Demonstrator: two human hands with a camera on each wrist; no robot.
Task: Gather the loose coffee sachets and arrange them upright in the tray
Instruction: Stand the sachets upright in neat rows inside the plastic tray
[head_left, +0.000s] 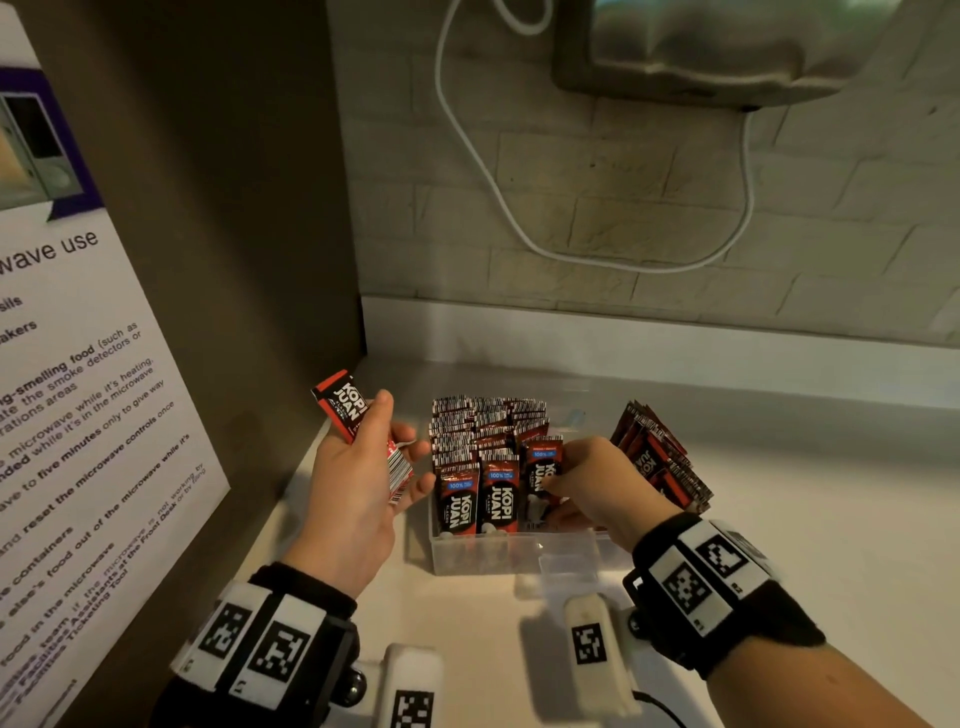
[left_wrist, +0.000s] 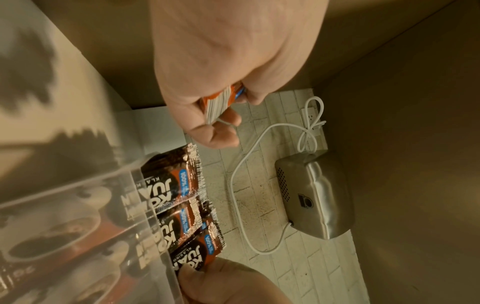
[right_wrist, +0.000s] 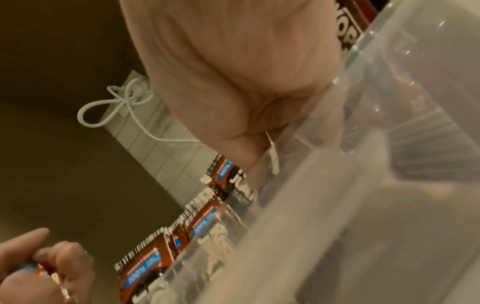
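The left hand (head_left: 358, 483) keeps spare sachets (head_left: 358, 431) ready; the right hand (head_left: 597, 483) pinches one sachet (head_left: 540, 467) upright into the tray (head_left: 519, 558).

We face a pale brick-pattern wall (head_left: 597, 171) above a white counter (head_left: 779, 519). A white cable (head_left: 483, 171) loops beneath a steel wall unit (head_left: 717, 47). A microwave notice (head_left: 78, 415) hangs at our left.

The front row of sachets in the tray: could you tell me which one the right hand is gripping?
The rightmost front sachet, pinched by the right hand and tilted. The two sachets left of it stand free in the clear tray.
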